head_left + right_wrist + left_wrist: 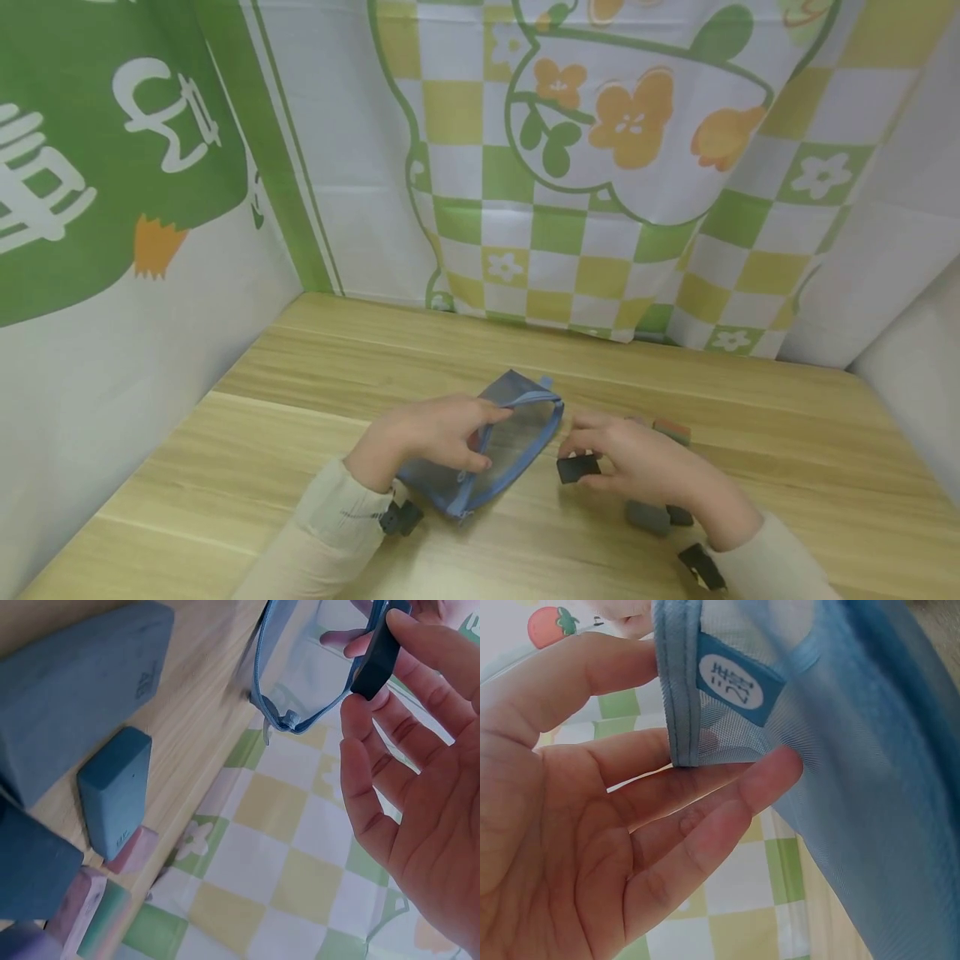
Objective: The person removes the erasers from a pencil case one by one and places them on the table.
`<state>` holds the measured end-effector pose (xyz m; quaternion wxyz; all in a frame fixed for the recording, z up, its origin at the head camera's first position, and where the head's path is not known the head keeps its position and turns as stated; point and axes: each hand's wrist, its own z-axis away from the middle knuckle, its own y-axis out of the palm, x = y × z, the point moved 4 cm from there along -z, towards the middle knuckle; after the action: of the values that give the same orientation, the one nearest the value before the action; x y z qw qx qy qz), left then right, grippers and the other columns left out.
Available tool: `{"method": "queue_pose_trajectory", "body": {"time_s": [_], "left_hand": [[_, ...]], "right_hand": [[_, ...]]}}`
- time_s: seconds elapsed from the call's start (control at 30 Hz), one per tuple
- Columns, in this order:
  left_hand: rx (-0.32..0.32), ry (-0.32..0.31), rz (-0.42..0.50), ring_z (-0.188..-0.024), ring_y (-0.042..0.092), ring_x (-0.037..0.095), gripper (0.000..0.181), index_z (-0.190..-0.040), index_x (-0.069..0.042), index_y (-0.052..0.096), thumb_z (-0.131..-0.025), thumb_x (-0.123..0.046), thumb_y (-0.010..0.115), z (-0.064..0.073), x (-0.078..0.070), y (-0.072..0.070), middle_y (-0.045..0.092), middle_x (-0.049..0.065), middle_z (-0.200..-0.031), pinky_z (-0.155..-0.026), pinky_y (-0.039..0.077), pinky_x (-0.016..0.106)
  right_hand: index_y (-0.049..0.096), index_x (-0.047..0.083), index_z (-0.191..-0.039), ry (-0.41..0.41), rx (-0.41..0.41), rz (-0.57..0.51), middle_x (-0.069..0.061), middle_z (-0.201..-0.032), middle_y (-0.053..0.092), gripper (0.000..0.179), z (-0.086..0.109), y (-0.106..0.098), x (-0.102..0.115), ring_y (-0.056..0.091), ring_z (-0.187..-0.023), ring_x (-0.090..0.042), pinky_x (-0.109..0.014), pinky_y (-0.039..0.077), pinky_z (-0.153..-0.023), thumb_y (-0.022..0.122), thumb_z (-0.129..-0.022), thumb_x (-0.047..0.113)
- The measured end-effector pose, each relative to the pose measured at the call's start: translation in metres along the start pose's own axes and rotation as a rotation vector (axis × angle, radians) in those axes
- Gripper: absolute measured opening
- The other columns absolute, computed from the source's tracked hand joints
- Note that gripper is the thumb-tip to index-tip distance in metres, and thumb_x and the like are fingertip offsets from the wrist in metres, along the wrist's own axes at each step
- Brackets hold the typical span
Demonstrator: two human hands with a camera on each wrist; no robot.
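A blue mesh zipper pouch [517, 442] lies on the table with its mouth spread. My left hand [442, 433] holds it by the zipper edge; in the left wrist view, thumb and fingers lie on either side of the blue edging [676, 690], beside a fabric label [739, 681]. Something reddish shows in the pouch beneath that hand. To the right of the pouch, my right hand [630, 458] pinches a small black eraser [577, 468] between thumb and fingertips. The right wrist view shows this eraser [379, 664] in front of the pouch's open rim.
More erasers are scattered around my right hand: a dark grey one [647, 517] nearer me and an orange-and-green one [672, 431] beyond it. One large eraser [82, 690] bears a "4B" print. A patterned curtain [555, 233] hangs behind the wooden table [315, 350].
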<state>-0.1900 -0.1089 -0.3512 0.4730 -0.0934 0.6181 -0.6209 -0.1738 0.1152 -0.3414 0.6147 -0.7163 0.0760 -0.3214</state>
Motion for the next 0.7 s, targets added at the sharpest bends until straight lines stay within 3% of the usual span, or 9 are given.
{"method": "queue_pose_trajectory", "body": {"time_s": [0.3,0.5,0.7], "left_hand": [[0.025,-0.031,0.035,-0.059,0.05,0.003,0.071,-0.15,-0.003,0.041,-0.088,-0.019,0.072,-0.001,0.0,0.003,0.055,0.011,-0.141,-0.063,0.048,0.02],[0.03,-0.038,0.034,-0.059,0.05,0.003,0.072,-0.151,-0.004,0.04,-0.089,-0.019,0.072,0.0,-0.001,0.004,0.054,0.01,-0.142,-0.064,0.048,0.02],[0.037,-0.057,0.016,-0.062,0.051,0.003,0.073,-0.151,-0.005,0.04,-0.088,-0.021,0.073,-0.001,0.0,0.007,0.053,0.009,-0.143,-0.066,0.048,0.019]], "right_hand": [[0.071,0.022,-0.112,0.01,-0.026,0.043,0.015,-0.102,0.059,0.032,0.015,0.003,-0.002,0.051,-0.081,0.005,-0.025,0.036,-0.077,0.081,-0.081,0.018],[0.072,0.019,-0.112,0.005,-0.061,-0.003,0.014,-0.101,0.059,0.033,0.026,0.006,-0.005,0.05,-0.083,0.0,-0.019,0.049,-0.074,0.08,-0.08,0.017],[0.071,0.018,-0.111,-0.03,-0.073,0.017,0.012,-0.102,0.059,0.033,0.034,0.004,-0.01,0.055,-0.088,0.0,-0.023,0.056,-0.078,0.081,-0.08,0.014]]}}
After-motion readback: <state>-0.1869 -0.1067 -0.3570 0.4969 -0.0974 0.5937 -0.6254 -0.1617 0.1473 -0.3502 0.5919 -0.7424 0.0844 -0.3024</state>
